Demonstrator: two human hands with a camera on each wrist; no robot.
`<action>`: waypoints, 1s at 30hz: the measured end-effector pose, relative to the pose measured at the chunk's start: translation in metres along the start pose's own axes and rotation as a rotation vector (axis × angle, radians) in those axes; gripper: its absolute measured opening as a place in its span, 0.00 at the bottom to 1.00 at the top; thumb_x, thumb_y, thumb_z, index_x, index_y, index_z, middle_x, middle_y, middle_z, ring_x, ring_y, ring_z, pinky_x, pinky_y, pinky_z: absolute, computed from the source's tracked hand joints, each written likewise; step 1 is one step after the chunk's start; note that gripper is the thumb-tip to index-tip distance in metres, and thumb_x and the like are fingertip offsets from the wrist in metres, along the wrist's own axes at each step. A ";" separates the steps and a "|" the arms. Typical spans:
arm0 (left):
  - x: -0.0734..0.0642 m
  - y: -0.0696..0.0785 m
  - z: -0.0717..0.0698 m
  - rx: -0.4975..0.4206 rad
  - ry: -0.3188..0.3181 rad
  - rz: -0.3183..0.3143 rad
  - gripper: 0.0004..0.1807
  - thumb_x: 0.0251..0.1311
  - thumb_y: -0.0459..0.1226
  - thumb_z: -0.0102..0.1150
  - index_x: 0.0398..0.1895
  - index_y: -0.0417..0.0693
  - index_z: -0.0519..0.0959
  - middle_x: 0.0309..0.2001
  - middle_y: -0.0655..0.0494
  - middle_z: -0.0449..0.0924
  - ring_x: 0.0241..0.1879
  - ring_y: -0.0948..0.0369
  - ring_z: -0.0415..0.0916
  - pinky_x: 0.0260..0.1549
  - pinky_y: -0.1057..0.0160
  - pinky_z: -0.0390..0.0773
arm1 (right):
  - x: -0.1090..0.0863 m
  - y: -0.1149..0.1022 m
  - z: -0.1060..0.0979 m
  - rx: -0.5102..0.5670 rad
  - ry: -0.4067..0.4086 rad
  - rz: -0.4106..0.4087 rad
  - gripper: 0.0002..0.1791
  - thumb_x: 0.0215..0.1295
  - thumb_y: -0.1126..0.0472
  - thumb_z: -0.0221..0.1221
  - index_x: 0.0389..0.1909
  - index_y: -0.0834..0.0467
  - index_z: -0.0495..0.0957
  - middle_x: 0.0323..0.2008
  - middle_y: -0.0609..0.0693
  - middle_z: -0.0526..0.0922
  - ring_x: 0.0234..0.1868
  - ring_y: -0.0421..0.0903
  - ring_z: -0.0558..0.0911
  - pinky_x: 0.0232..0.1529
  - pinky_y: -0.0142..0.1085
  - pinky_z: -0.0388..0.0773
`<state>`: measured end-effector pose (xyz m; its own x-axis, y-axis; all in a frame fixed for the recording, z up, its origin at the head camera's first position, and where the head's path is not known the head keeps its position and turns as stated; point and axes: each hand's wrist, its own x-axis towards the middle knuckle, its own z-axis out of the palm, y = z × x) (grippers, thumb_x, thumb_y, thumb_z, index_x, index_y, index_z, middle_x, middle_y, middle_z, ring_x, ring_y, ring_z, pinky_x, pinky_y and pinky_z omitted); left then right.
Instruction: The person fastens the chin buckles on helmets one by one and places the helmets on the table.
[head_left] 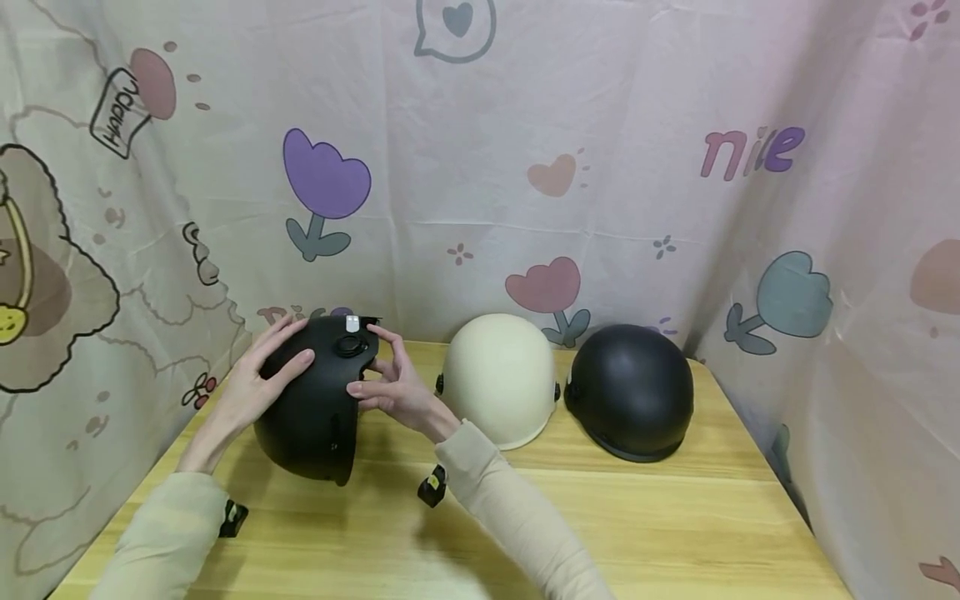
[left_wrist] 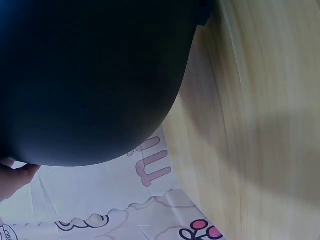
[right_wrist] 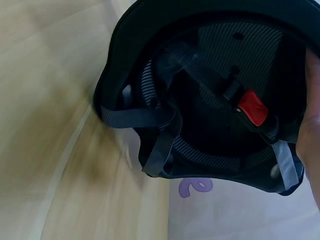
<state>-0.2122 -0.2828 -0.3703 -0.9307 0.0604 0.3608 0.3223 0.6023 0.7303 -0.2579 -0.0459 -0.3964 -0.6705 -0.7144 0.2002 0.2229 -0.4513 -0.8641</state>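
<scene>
- My right hand (head_left: 405,387) holds the edge of the tipped black helmet (head_left: 303,425)
- My left hand (head_left: 247,383) lies on its round side, fingers spread
- It is between my hands, rim up and down, hollow side facing my right hand, which is nearer the red buckle (right_wrist: 253,107)
- Past my right hand sit a cream helmet (head_left: 498,379) and a second black helmet (head_left: 633,392)

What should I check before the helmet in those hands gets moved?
1. Left hand on the held black helmet: ok, it lies on the outer shell.
2. Right hand on it too: ok, at the rim.
3. Opening facing down: not ok, it faces sideways.
4. Red buckle inside fastened: cannot tell.
5. Cream helmet and other black helmet standing opening-down on the table: ok.
</scene>
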 end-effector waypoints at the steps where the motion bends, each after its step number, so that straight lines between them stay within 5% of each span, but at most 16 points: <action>1: 0.001 0.000 0.000 0.003 -0.001 0.007 0.31 0.72 0.48 0.55 0.76 0.63 0.64 0.82 0.51 0.48 0.80 0.37 0.43 0.65 0.21 0.46 | 0.000 0.000 -0.001 0.000 0.003 -0.001 0.49 0.65 0.83 0.46 0.77 0.39 0.44 0.56 0.54 0.72 0.35 0.39 0.88 0.38 0.35 0.87; 11: 0.007 0.003 0.007 0.011 -0.001 0.003 0.30 0.71 0.49 0.56 0.75 0.61 0.66 0.81 0.48 0.51 0.79 0.38 0.46 0.66 0.24 0.49 | -0.004 -0.015 -0.014 -0.228 0.055 0.061 0.47 0.66 0.74 0.56 0.76 0.36 0.48 0.60 0.57 0.76 0.44 0.44 0.85 0.47 0.50 0.86; 14: 0.009 0.005 0.007 0.016 -0.019 -0.016 0.31 0.71 0.50 0.56 0.76 0.61 0.66 0.81 0.48 0.50 0.79 0.37 0.44 0.66 0.23 0.49 | -0.006 -0.019 -0.018 -0.298 0.059 0.065 0.47 0.66 0.71 0.58 0.77 0.37 0.48 0.49 0.50 0.76 0.41 0.41 0.83 0.39 0.42 0.87; 18: 0.010 0.006 0.009 0.013 -0.029 -0.008 0.31 0.70 0.49 0.57 0.75 0.60 0.66 0.81 0.48 0.49 0.79 0.36 0.43 0.65 0.22 0.49 | -0.010 -0.023 -0.020 -0.467 0.118 0.033 0.47 0.63 0.66 0.63 0.78 0.40 0.50 0.39 0.47 0.66 0.34 0.40 0.69 0.30 0.30 0.72; 21: 0.010 0.004 0.010 0.002 -0.017 0.011 0.31 0.69 0.47 0.59 0.74 0.59 0.67 0.81 0.48 0.51 0.79 0.37 0.44 0.65 0.22 0.49 | -0.012 -0.025 -0.021 -0.624 0.178 0.010 0.46 0.61 0.61 0.66 0.77 0.42 0.54 0.44 0.45 0.63 0.40 0.44 0.65 0.38 0.32 0.68; 23: 0.010 0.003 0.012 -0.009 -0.003 0.030 0.31 0.68 0.45 0.60 0.74 0.58 0.68 0.80 0.47 0.52 0.78 0.37 0.46 0.65 0.23 0.50 | -0.013 -0.026 -0.022 -0.707 0.202 -0.006 0.45 0.60 0.57 0.67 0.77 0.42 0.56 0.56 0.43 0.64 0.52 0.45 0.66 0.50 0.37 0.71; 27: 0.007 -0.001 0.014 -0.024 0.034 0.057 0.30 0.67 0.43 0.62 0.73 0.55 0.70 0.76 0.43 0.54 0.75 0.39 0.49 0.64 0.24 0.51 | -0.013 -0.026 -0.026 -0.733 0.193 -0.033 0.47 0.60 0.55 0.67 0.78 0.39 0.55 0.76 0.38 0.55 0.76 0.44 0.56 0.76 0.50 0.58; 30: 0.005 -0.004 0.014 -0.036 0.047 0.071 0.31 0.67 0.41 0.61 0.73 0.54 0.69 0.74 0.41 0.54 0.72 0.40 0.50 0.63 0.24 0.50 | -0.012 -0.026 -0.027 -0.703 0.162 -0.065 0.47 0.62 0.58 0.66 0.79 0.40 0.53 0.79 0.39 0.53 0.80 0.40 0.51 0.81 0.49 0.46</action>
<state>-0.2205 -0.2736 -0.3794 -0.8963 0.0641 0.4388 0.3942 0.5684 0.7222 -0.2746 -0.0107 -0.3889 -0.7758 -0.5848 0.2369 -0.2916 -0.0006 -0.9565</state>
